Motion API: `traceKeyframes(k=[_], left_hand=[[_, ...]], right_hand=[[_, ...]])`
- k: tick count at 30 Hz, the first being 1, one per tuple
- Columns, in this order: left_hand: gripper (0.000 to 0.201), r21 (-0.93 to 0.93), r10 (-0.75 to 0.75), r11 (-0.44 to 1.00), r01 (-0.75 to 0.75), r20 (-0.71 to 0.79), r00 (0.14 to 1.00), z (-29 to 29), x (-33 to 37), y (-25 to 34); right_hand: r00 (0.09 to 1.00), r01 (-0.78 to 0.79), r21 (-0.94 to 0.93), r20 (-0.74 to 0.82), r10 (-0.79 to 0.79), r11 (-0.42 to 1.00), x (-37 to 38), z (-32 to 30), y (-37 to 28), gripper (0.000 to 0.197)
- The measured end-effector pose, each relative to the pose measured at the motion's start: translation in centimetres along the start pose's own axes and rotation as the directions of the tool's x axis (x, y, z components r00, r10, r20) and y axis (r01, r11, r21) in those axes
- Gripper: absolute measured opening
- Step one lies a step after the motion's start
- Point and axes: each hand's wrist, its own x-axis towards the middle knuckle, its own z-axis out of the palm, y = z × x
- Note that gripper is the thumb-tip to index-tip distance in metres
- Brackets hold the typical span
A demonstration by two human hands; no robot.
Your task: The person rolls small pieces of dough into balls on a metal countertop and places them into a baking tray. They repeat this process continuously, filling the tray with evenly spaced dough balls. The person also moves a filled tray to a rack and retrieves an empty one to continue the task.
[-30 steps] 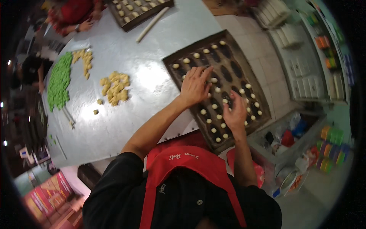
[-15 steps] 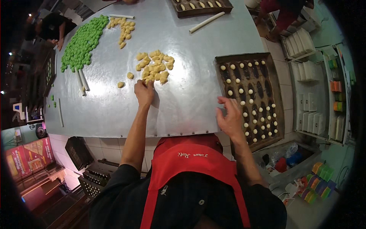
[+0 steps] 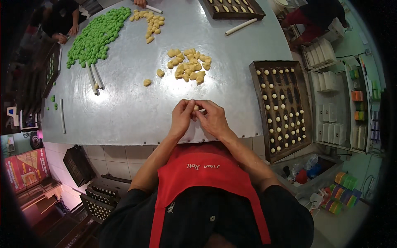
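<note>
Close to the table's near edge, my left hand [image 3: 182,118] and my right hand [image 3: 211,118] meet, both closed on one small pale piece of dough [image 3: 196,108]. The fingers cover most of it. Beyond them lies a loose heap of yellow dough pieces [image 3: 189,66] on the metal table [image 3: 136,111]. Two single dough lumps [image 3: 147,82] sit to the left of that heap. On the right, a dark baking tray [image 3: 285,93] holds rows of small round pale dough balls [image 3: 292,124], with bare spots in its upper rows.
A big pile of green dough pieces [image 3: 98,37] and a smaller yellow group [image 3: 154,25] lie farther left. White rods [image 3: 240,27] rest on the table. Another tray [image 3: 234,13] stands at the far edge. A co-worker [image 3: 62,20] is at the far left. Shelves [image 3: 331,103] stand at right.
My left hand has drawn back from the yellow heap. My right hand has moved left from beside the tray, and both now hold a small dough piece together. The view has shifted slightly.
</note>
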Motion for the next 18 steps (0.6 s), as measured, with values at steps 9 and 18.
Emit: traceKeyframes(k=[9, 18], left_hand=[[0.051, 0.550, 0.417, 0.774, -0.314, -0.069, 0.906, 2.2, 0.3, 1.5], [0.020, 0.953, 0.437, 0.287, -0.093, -0.044, 0.898, -9.2, -1.4, -2.6]], right_hand=[[0.952, -0.290, 0.726, 0.154, 0.264, 0.623, -0.7, 1.3, 2.3, 0.023], [0.896, -0.443, 0.038, 0.005, 0.443, 0.896, -5.4, -8.7, 7.5, 0.022]])
